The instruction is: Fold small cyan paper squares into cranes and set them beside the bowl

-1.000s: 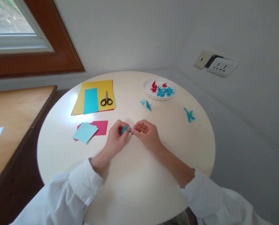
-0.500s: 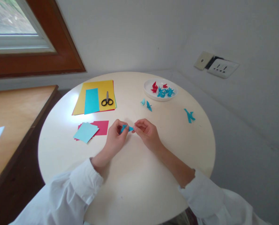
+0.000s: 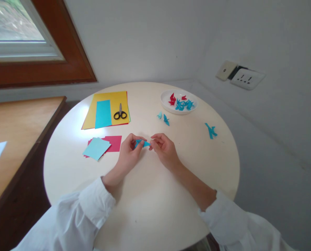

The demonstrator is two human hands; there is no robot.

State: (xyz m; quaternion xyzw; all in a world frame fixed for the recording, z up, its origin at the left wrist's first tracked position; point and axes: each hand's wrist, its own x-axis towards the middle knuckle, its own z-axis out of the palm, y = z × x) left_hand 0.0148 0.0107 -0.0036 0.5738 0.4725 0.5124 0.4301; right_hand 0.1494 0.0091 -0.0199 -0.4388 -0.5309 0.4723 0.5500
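A small piece of folded blue paper (image 3: 145, 143) is held above the front middle of the round table. My left hand (image 3: 130, 148) pinches its left part between thumb and fingers. The pointed right tip lies at the thumb and forefinger of my right hand (image 3: 164, 149), which are closed on it. Part of the paper is hidden behind my left fingers. Beyond my hands lie a blue paper crane (image 3: 166, 120) and a pale-green folded paper piece (image 3: 159, 115). To the left of my left hand is a stack of pale-green square paper (image 3: 96, 149) and pink paper (image 3: 114, 143).
A white dish (image 3: 168, 109) with red and blue paper cranes stands at the back right. Black-handled scissors (image 3: 120, 113) and a blue strip (image 3: 103, 114) lie on yellow sheets (image 3: 89, 116). Blue paper scraps (image 3: 211, 131) lie at the right on the round table (image 3: 155, 209).
Slightly more of the folded blue paper shows between my hands, and my right fingertips sit a little further right. The whole view has shifted slightly.
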